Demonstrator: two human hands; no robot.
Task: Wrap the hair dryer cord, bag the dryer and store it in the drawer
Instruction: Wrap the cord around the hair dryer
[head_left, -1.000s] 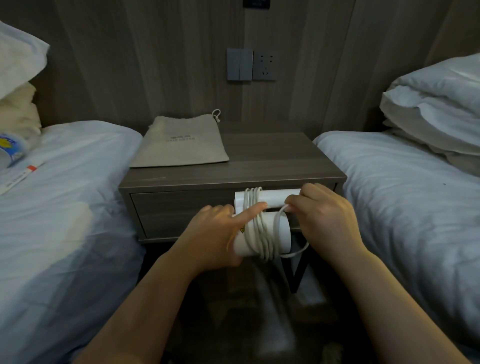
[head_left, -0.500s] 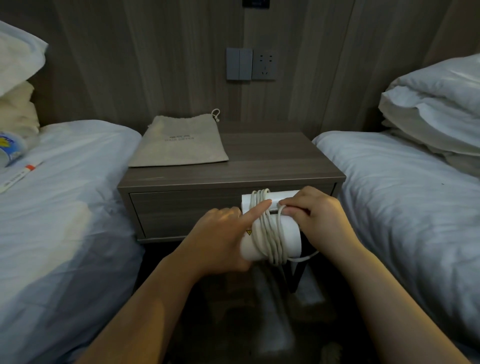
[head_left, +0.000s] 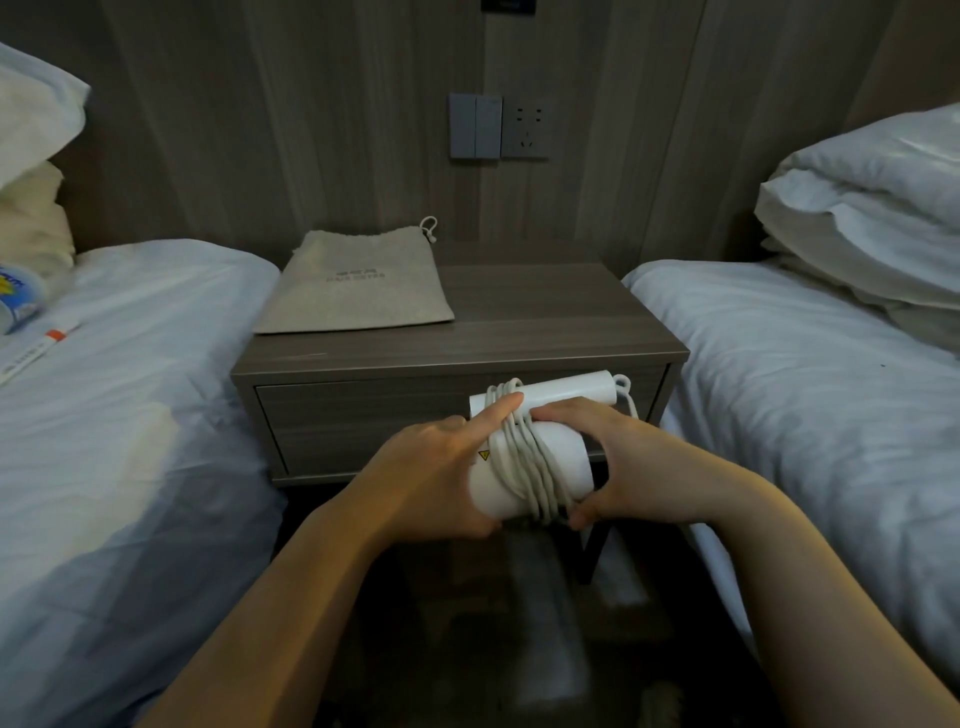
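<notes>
A wooden bedside surface (head_left: 545, 322) stands between two beds against a panelled wall. A flat cloth bag (head_left: 358, 286) lies on its rear left part, and the drawer (head_left: 363, 421) below is closed. The hair dryer (head_left: 566, 457) is held in the air just in front of the drawer, with the cord (head_left: 524, 457) wound in several turns round body and handle. The left hand (head_left: 431, 478) grips the body, its index finger pressing the coils. The right hand (head_left: 623, 467) curls round the other end, thumb beneath. Expect a light, rigid, smooth shell: hold the body, not the springy cord, which may slip loose. The beds limit side room; open space lies above the surface.
</notes>
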